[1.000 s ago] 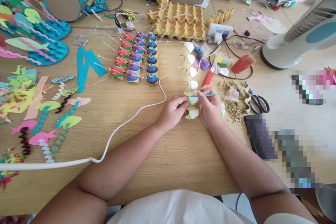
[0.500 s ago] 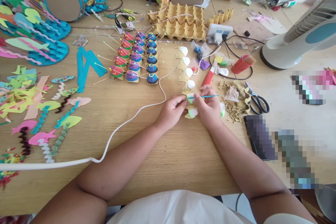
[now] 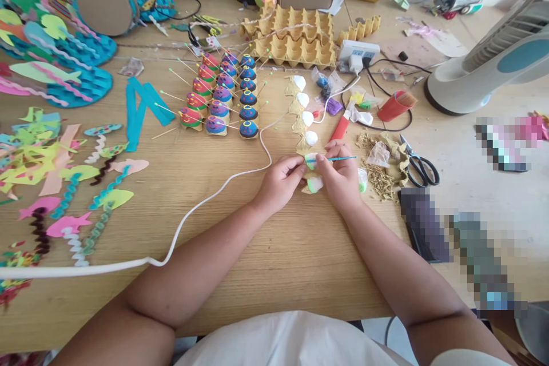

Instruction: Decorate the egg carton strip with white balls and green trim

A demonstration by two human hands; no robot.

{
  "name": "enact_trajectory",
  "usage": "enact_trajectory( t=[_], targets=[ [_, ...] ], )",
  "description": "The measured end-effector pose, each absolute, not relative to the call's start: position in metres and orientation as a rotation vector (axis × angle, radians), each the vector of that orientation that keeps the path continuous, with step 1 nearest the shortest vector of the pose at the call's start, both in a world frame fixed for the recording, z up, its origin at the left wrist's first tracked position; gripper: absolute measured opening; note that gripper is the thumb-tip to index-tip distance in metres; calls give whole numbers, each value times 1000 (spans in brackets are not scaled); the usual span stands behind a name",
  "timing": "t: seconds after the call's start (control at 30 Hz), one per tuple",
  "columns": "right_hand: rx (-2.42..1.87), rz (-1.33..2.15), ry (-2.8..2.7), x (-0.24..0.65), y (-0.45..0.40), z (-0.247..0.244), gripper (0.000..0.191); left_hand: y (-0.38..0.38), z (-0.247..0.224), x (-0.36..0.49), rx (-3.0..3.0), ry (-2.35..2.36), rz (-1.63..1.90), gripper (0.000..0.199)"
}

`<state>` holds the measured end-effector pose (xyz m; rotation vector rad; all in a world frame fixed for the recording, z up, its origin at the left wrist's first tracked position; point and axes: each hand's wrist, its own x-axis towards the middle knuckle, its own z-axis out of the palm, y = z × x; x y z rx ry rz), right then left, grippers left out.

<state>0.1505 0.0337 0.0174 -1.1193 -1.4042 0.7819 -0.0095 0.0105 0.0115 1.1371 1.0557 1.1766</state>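
Observation:
My left hand (image 3: 281,183) is closed, its thumb and fingers pinching the edge of an egg-carton cup covered in white with a light green rim (image 3: 310,161). Between the fingers of my right hand (image 3: 343,178) is a thin blue stick-like tool (image 3: 343,158); its working end is hidden behind my thumb, close to the cup. Just below, nearer to me, lies another green-and-white carton cup (image 3: 314,185). Beyond my hands a column of carton cups with white tops (image 3: 307,119) runs away from me. By my right hand sits a small clear bag with something green (image 3: 362,179).
Decorated carton domes (image 3: 214,124) stand in rows on the left. Scissors (image 3: 422,168), brown scraps (image 3: 381,180) and a red tube (image 3: 394,105) lie to the right. A white cable (image 3: 206,186) crosses the table; a fan (image 3: 484,63) and egg trays (image 3: 295,37) stand behind.

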Motion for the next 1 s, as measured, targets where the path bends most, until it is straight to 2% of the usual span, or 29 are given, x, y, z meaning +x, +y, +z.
enact_trajectory(
  t=[0.53, 1.0],
  targets=[
    [-1111, 796, -1395, 150, 33, 15, 29, 11, 12, -10, 1114, 1068, 1179, 21],
    [-1106, 723, -1445, 149, 32, 18, 22, 11, 12, -10, 1114, 1060, 1189, 17]
  ],
)
